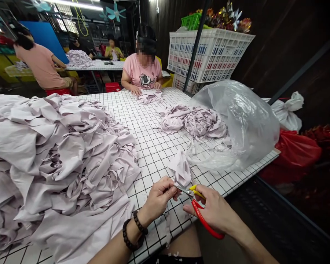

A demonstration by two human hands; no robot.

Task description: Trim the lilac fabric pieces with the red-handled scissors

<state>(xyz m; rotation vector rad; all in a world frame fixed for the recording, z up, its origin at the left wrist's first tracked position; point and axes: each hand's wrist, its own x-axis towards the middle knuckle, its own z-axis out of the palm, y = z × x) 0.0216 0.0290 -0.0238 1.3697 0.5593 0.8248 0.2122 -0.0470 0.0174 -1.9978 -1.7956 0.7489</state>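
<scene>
"Round the bench (pixel 145 146), what's the room like?"

"Busy. Dark wall (pixel 280 47) off its R side, co-worker (pixel 139 68) in pink at its far side. Top's flat, white w/ black grid."

"Fabric?"

"Big pale-mauve heap (pixel 57 146) on the bench's L half, clear plastic bag (pixel 244 121) at its R edge, small cloth piece (pixel 180 168) toward its near edge. Prob. light, soft, floppy, not fragile; I'd pinch a margin & keep it taut."

"Hands?"

"L hand (pixel 160 194), above the bench's near edge: grip pinched together at the tips of the scissors (pixel 189 192); can't tell what's b/w. R hand (pixel 214 207), by the same edge: grip clamped on the scissors' red & yellow handles. Prob. rigid, smooth, easy to lift; hold by handles, mind the tips."
</scene>
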